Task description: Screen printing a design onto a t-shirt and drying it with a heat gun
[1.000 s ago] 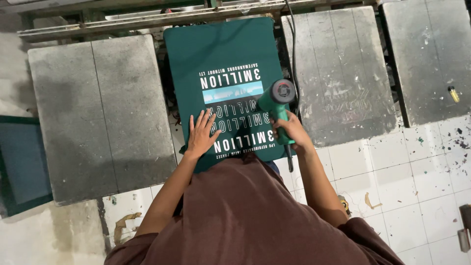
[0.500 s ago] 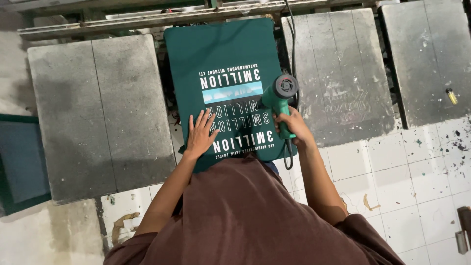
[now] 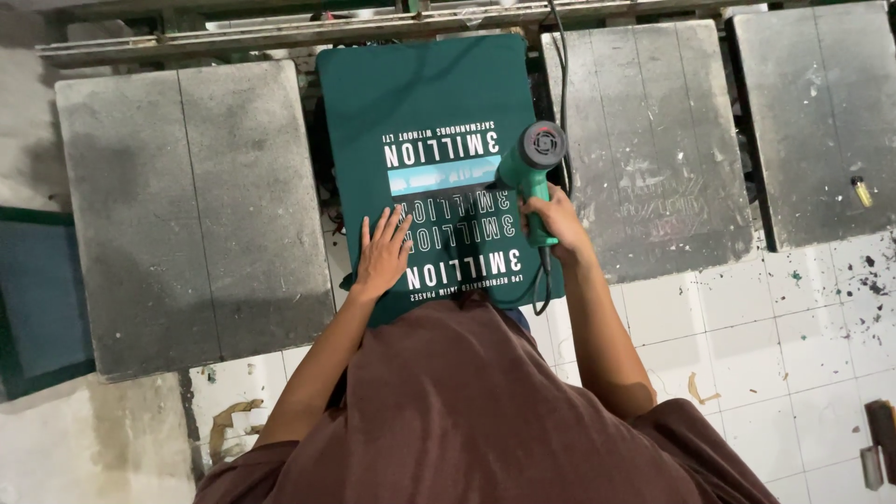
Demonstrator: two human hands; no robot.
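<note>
heat gun over a printed green shirt

the dark green shirt (image 3: 425, 103) lies stretched flat over a narrow printing board in the middle of the view, its white and pale blue print facing up, so the whole printed face is open to the tool above it. the left hand (image 3: 383, 254) rests on the lower left part of the print, palm down and fingers spread wide; it appears to pin the cloth so that it keeps smooth and does not lift. the right hand (image 3: 557, 219) is wrapped tight round the handle of a green heat gun (image 3: 530, 166), whose round grey end sits over the right edge of the print, just beside the pale blue band. held this way, the nozzle seems to aim down at the ink. a black cord (image 3: 560, 65) runs from the gun up past the top of the board toward the wooden rail (image 3: 233, 42).

on either side stand bare grey boards (image 3: 196, 205), worn and flecked with old ink, well apart from the hands. a small yellow thing (image 3: 861, 191) lies on the far right one; what it is i cannot tell. below is a white tiled floor (image 3: 747, 317) spotted with paint, and the person's brown shirt (image 3: 485, 411) fills the bottom of the view.
</note>
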